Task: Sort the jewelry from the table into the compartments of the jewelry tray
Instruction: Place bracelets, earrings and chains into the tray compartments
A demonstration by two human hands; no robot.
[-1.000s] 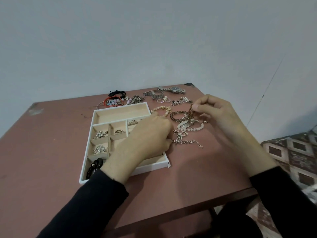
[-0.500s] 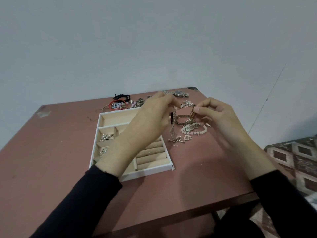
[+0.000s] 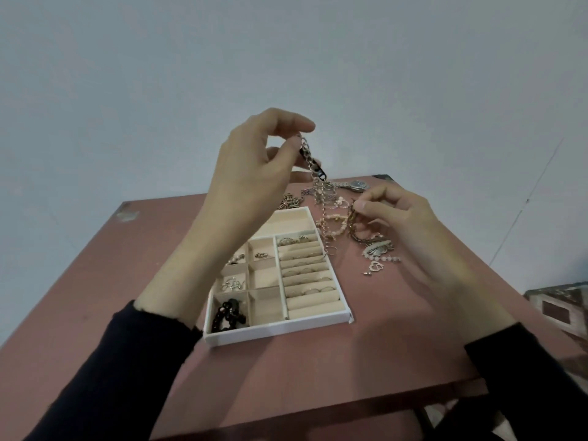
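Note:
My left hand point(image 3: 251, 173) is raised high above the white jewelry tray point(image 3: 280, 331) and pinches the top of a silver chain bracelet point(image 3: 319, 186), which hangs straight down toward the tray's right rim. My right hand point(image 3: 401, 224) rests low over the loose pile and pinches a bronze chain bracelet point(image 3: 351, 218) between thumb and fingers. The tray holds rings in its roll slots, earrings in small squares and a black bead bracelet point(image 3: 227, 315) in the near left square. A pink bead bracelet point(image 3: 335, 222) lies next to the tray.
More loose jewelry lies right of the tray: a heart pendant point(image 3: 375, 267), a pearl strand point(image 3: 386, 257) and a wristwatch point(image 3: 356, 185) at the table's far edge. The brown table point(image 3: 350, 361) ends just below my sleeves. A patterned cushion point(image 3: 560, 308) sits at the right.
My left hand has lifted from the tray with the silver chain, which now hangs full length in the air. My right hand kept its hold on the bronze bracelet. The view tilted upward.

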